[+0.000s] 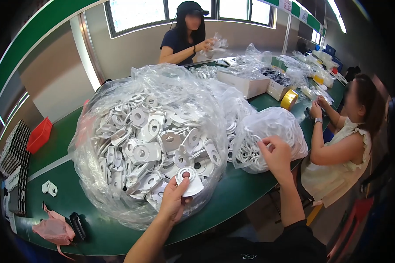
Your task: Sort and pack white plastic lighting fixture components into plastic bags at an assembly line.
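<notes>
My left hand is closed on a white plastic part, a flat tab with a round collar and a hole at one end. It holds this part over the near edge of a large open clear plastic bag heaped with similar white parts. My right hand is at a smaller clear bag full of thin white rings. Its thumb and forefinger are brought together above the rings. What they pinch, if anything, is too small to make out.
Two white parts, a pink pouch and a black case lie on the green table at left. Yellow tape and cardboard boxes stand beyond the bags. Co-workers sit across and at right, handling things.
</notes>
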{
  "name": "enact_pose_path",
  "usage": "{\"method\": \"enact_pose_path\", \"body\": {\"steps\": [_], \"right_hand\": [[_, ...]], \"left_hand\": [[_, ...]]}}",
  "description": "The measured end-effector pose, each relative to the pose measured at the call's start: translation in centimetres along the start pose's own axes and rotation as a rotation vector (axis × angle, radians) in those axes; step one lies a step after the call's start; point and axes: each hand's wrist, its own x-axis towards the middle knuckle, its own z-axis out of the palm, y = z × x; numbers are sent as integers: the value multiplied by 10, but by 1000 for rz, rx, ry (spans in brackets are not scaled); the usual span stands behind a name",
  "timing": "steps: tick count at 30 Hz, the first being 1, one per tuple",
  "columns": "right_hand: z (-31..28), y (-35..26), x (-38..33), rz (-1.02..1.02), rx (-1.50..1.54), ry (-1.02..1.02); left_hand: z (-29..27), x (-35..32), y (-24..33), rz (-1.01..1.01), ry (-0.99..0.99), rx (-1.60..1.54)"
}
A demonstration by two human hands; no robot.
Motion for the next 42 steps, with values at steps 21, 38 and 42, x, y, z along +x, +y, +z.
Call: {"method": "enact_pose_path", "body": {"steps": [21, 38, 42], "right_hand": [[74, -74, -34, -840, 382, -205], [58, -89, -57, -899, 146, -403], [56, -92, -61, -820, 192, -369]], "left_hand": [[-2, 2, 1, -108, -195, 3], [-6, 4, -11, 103, -137, 87], [-4, 4, -8, 146, -114, 96]]}}
